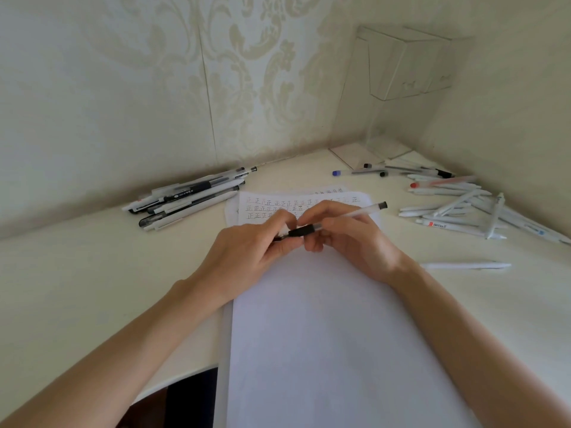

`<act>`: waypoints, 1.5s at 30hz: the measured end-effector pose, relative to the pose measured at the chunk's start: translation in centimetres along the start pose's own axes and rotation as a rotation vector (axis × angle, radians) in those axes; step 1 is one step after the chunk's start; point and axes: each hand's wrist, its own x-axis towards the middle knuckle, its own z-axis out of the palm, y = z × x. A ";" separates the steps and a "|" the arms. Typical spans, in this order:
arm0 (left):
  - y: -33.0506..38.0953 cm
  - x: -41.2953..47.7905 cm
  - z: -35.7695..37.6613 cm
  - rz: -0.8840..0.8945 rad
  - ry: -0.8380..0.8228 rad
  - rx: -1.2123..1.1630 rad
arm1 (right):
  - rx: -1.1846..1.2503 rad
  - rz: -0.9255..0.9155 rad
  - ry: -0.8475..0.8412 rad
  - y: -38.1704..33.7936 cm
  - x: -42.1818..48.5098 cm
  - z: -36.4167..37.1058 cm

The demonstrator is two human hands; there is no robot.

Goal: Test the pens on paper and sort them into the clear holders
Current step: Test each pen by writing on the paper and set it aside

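Pen (355, 213) held just above the paper (309, 335) — left hand (247, 254) pinching its dark end, right hand (349, 236) curled round the barrel — where a slipping tug could flick it among the loose pens (457, 211).

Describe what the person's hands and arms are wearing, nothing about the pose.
The left hand and right hand are bare: no gloves, rings, watch or bracelet show. The left forearm and right forearm are uncovered too; no sleeve reaches into view.
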 end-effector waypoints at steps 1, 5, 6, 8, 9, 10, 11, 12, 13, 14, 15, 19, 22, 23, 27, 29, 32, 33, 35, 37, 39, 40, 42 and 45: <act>0.0 0.0 0.1 -0.033 0.009 0.005 | 0.003 0.008 0.029 -0.4 0.0 -0.5; 0.2 0.1 -0.1 -0.140 -0.007 0.063 | -0.179 -0.016 0.374 -1.5 0.0 -2.0; 0.2 0.1 -0.1 -0.094 -0.009 0.082 | -0.263 -0.002 0.478 -1.3 0.3 -2.1; 0.1 0.1 0.2 0.027 -0.025 0.151 | -0.383 0.066 0.581 -0.7 1.2 -2.1; -0.1 0.1 0.4 0.057 -0.043 0.180 | -0.433 0.107 0.595 -0.5 1.6 -1.9; -0.4 0.1 0.7 0.068 -0.064 0.197 | -0.480 0.135 0.616 -0.4 2.0 -1.9; -0.6 0.1 0.9 0.071 -0.082 0.205 | -0.516 0.147 0.653 -0.4 2.4 -1.9; -0.8 0.1 1.0 0.071 -0.094 0.208 | -0.538 0.144 0.699 -0.4 2.7 -2.0; -0.8 0.0 1.1 0.071 -0.101 0.212 | -0.549 0.133 0.742 -0.4 3.0 -2.1; -0.9 0.0 1.1 0.074 -0.104 0.216 | -0.551 0.117 0.769 -0.2 3.2 -2.2; -0.9 0.0 1.2 0.076 -0.106 0.220 | -0.552 0.102 0.781 0.1 3.3 -2.2; -0.9 0.1 1.3 0.075 -0.096 0.230 | -0.531 0.082 0.768 0.6 3.3 -2.4; -0.9 0.1 1.3 0.070 -0.092 0.224 | -0.565 0.076 0.733 0.5 3.3 -2.3; -0.9 0.1 1.3 0.068 -0.089 0.222 | -0.581 0.068 0.732 0.6 3.4 -2.3; -0.8 0.2 1.2 0.063 -0.088 0.221 | -0.580 0.071 0.745 0.8 3.4 -2.5; -0.7 0.2 1.2 0.059 -0.095 0.222 | -0.581 0.079 0.736 0.8 3.4 -2.6; -0.7 0.2 1.1 0.047 -0.113 0.219 | -0.568 0.074 0.733 0.8 3.5 -2.6; -0.7 0.2 1.1 0.045 -0.116 0.221 | -0.561 0.072 0.738 0.8 3.5 -2.6; -0.6 0.2 1.0 0.044 -0.119 0.222 | -0.554 0.075 0.748 0.8 3.5 -2.6; -0.6 0.2 1.0 0.045 -0.118 0.221 | -0.559 0.071 0.750 0.8 3.5 -2.5; -0.6 0.2 1.0 0.049 -0.116 0.217 | -0.553 0.065 0.754 0.7 3.4 -2.5; -0.7 0.2 1.1 0.051 -0.115 0.215 | -0.549 0.066 0.755 0.7 3.4 -2.5; -0.7 0.2 1.1 0.052 -0.120 0.213 | -0.548 0.072 0.746 0.6 3.3 -2.4; -0.6 0.2 1.0 0.053 -0.127 0.212 | -0.573 0.080 0.726 0.6 3.3 -2.3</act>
